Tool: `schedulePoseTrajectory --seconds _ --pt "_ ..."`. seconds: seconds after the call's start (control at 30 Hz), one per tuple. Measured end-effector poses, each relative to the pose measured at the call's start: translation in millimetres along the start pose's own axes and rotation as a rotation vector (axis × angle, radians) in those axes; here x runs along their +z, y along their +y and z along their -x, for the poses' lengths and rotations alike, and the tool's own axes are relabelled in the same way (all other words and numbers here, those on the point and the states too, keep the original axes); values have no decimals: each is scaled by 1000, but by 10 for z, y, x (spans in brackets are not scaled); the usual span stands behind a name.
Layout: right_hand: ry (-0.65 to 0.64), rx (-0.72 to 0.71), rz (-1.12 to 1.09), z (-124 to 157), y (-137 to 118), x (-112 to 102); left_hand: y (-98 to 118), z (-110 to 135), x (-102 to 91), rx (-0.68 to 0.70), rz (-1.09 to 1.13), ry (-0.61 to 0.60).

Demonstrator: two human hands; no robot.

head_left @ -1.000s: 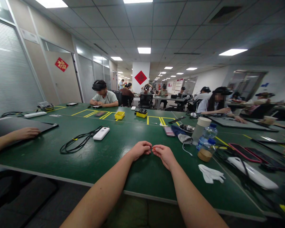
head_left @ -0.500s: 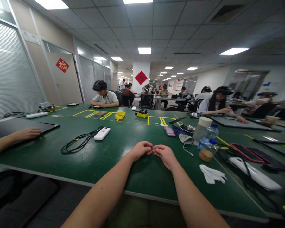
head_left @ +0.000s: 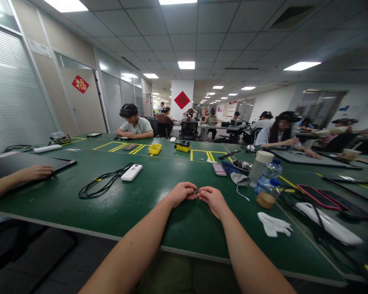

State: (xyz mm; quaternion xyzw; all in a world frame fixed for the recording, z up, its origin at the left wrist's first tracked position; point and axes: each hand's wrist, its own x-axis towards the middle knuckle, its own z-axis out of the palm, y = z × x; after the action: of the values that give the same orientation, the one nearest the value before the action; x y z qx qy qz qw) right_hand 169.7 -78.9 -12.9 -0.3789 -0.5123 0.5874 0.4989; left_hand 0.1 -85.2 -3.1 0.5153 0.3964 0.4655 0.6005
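Note:
Just above the green table [head_left: 159,212], my left hand [head_left: 184,191] and my right hand [head_left: 212,199] face each other with their fingertips almost meeting. The left fingers are pinched around a tiny, shiny piece [head_left: 195,192], too small to name. My right thumb and fingers are also pressed together close beside it; what they hold, if anything, is hidden.
Left of my hands lie a white power bank [head_left: 131,172] and coiled black cable [head_left: 101,185]. On the right are a crumpled white tissue [head_left: 274,224], bottles [head_left: 268,196] and a pale cylinder [head_left: 260,168]. A co-worker's hand [head_left: 35,173] rests on a dark board at left.
The small reddish bit that showed at my right fingertips is no longer visible. A shiny bit now shows at my left fingertips. Both hands have stayed nearly in place.

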Motion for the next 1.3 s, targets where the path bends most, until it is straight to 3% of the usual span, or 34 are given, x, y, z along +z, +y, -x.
schedulePoseTrajectory --seconds 1.3 --pt "-22 1 9 18 -29 14 -53 -16 -15 104 -139 -50"
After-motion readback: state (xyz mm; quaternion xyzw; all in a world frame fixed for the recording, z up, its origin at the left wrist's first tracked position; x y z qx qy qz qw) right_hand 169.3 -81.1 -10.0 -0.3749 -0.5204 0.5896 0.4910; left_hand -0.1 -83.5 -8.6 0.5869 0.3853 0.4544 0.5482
